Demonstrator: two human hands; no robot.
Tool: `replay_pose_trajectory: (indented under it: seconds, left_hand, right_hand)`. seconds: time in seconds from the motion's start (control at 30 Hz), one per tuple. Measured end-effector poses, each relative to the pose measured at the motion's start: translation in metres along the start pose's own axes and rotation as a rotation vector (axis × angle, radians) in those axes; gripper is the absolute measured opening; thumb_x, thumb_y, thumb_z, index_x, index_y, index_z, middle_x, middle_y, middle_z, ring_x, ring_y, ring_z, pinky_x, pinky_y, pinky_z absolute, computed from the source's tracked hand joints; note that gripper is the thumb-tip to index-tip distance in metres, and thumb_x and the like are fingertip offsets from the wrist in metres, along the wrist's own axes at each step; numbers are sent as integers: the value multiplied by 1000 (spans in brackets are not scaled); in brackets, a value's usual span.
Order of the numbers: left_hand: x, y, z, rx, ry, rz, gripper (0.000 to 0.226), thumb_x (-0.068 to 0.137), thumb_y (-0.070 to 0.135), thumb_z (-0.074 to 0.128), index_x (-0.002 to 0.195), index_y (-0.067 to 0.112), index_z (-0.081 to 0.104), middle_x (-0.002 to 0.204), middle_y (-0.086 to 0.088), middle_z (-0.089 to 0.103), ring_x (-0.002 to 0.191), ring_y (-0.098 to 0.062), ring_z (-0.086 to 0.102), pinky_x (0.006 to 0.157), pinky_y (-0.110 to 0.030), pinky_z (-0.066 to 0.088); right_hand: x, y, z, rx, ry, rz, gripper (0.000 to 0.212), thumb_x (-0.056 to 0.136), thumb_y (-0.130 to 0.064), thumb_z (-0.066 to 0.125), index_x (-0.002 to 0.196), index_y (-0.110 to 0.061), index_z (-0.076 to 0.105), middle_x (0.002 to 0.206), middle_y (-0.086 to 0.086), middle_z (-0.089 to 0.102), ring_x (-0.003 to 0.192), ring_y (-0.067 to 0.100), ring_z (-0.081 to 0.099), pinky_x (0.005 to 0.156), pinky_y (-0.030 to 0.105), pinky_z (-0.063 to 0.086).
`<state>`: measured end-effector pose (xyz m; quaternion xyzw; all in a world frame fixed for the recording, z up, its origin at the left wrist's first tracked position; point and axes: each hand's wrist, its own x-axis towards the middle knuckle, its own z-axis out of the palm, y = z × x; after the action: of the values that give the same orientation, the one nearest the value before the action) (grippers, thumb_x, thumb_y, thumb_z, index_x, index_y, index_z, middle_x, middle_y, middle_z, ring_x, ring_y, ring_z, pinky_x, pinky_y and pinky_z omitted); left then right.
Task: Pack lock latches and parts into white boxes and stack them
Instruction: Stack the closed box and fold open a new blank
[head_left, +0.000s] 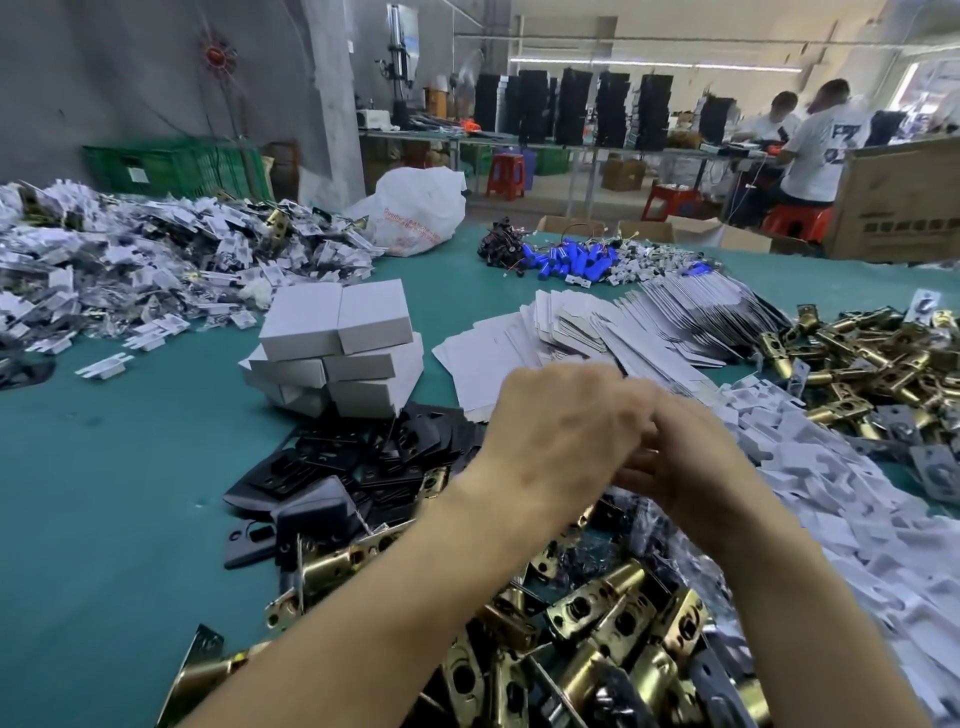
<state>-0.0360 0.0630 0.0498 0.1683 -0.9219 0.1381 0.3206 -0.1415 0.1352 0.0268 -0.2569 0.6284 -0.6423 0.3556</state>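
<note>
My left hand and my right hand meet above the table's middle, blurred. The left covers the right's fingers, and whatever lies between them is hidden. Closed white boxes are stacked a few layers high to the left of the hands. Flat white box blanks fan out just beyond the hands. Brass lock latches are heaped under my forearms, with another heap of latches at the right. Black strike plates lie in front of the box stack.
The table has a green cover. White card inserts spread along the right. Bagged parts pile up at the far left, blue batteries farther back. Two people work at a distant bench.
</note>
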Motion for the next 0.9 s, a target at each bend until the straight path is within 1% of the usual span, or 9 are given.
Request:
replay_pose_trajectory:
  seconds: [0.07,0.13,0.23,0.33,0.43,0.5,0.57,0.77,0.9]
  left_hand:
    - [-8,4,-5,-114,-5,111,6,81,29,78,79,31,73,66,7,65,54,-20,63,50,-23,21]
    - [-11,1,-9,-266,-118,96,10,90,40,67,87,32,72,78,5,68,68,-24,65,53,-27,28]
    - [-15,-9,-3,-449,-207,-194,32,84,64,63,82,32,64,82,10,68,78,-16,63,65,-32,47]
    - [-21,-22,13,-623,-89,-496,29,85,50,69,100,30,54,101,11,60,96,-14,57,80,-34,48]
    - [-24,-27,26,-837,-252,-662,90,73,63,71,144,26,33,137,6,47,126,-17,48,105,-37,43]
    - [-21,-24,29,-924,-295,-671,122,55,81,64,156,34,13,151,6,36,138,-17,39,113,-41,38]
    - [-20,-22,31,-914,-248,-668,135,46,87,60,157,38,2,157,9,29,144,-14,31,115,-39,33]
    - [-22,-33,31,-887,-194,-547,135,47,86,63,157,43,-4,154,18,24,142,-4,26,115,-33,28]
    - [-26,-42,32,-877,-209,-463,136,48,83,65,159,38,1,143,26,26,134,3,29,105,-23,28]
  right_hand:
    - [-1,0,-5,-10,6,-29,15,82,8,49,76,-1,59,55,7,52,47,18,48,42,22,42]
    - [-1,1,-8,-46,2,-36,14,79,16,46,78,7,58,61,13,50,53,20,45,47,25,37]
    - [0,2,-7,-50,48,-42,26,83,18,49,99,1,62,68,10,68,52,19,61,44,29,46]
    - [1,3,-6,-10,59,-31,30,87,15,56,108,-7,54,79,12,73,59,18,70,47,29,55]
    - [0,5,-3,-28,-18,-68,39,85,19,55,110,-11,57,93,13,76,80,28,74,65,37,62]
    - [-3,7,3,-152,-93,-135,41,81,23,56,108,-7,63,92,14,76,81,29,74,69,38,62]
    - [-7,6,9,-268,-93,-206,38,75,24,60,105,1,65,92,19,74,83,34,73,74,48,61]
    - [-14,3,15,-286,-279,-209,25,86,17,58,101,1,71,91,15,76,86,31,74,78,41,62]
    - [-16,3,12,-306,-359,-207,13,72,7,72,82,-1,72,74,8,73,68,19,69,59,22,53]
